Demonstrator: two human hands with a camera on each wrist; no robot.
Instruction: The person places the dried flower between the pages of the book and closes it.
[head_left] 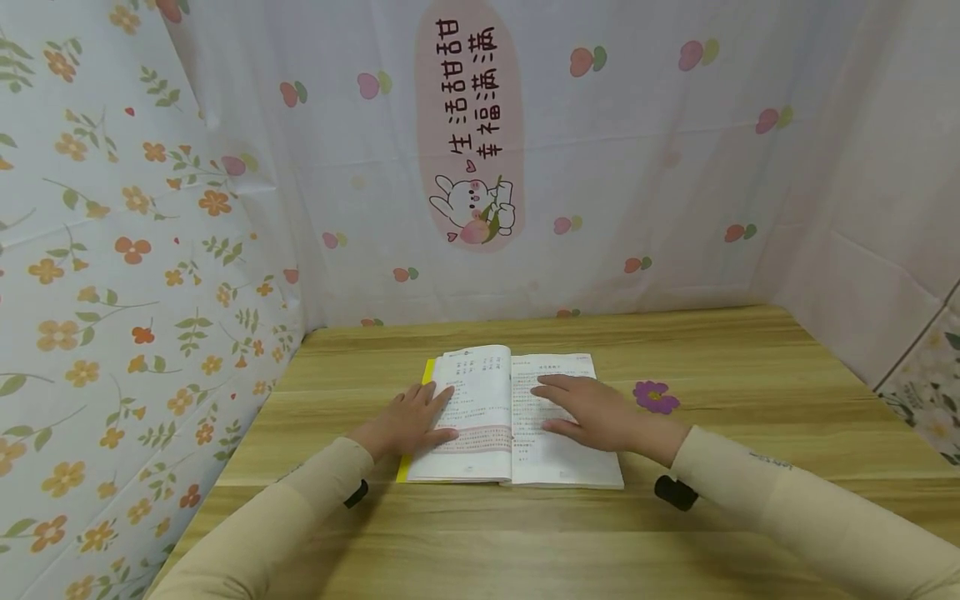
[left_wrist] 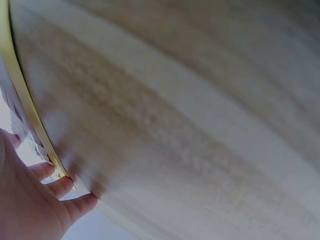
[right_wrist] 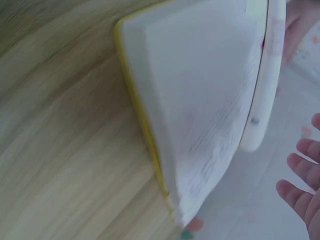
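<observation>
An open book (head_left: pixel 551 467) with printed white pages and a yellow cover edge lies on the wooden table. My left hand (head_left: pixel 408 421) rests on the outer part of its left page, fingers spread; the left wrist view shows that hand (left_wrist: pixel 37 200) at the book's yellow edge (left_wrist: pixel 35 117), with some fingertips beyond it. Over the right page is my right hand (head_left: pixel 592 412), fingers extended. In the right wrist view that hand (right_wrist: pixel 307 175) appears apart from the page (right_wrist: pixel 200 90), holding nothing.
A purple flower (head_left: pixel 656 397) lies on the table (head_left: pixel 360 550) to the right of the book. Patterned white cloth (head_left: pixel 637 167) hangs behind the table, and floral cloth (head_left: pixel 112 292) hangs at the left. A dark device (head_left: pixel 676 492) sits under the right wrist.
</observation>
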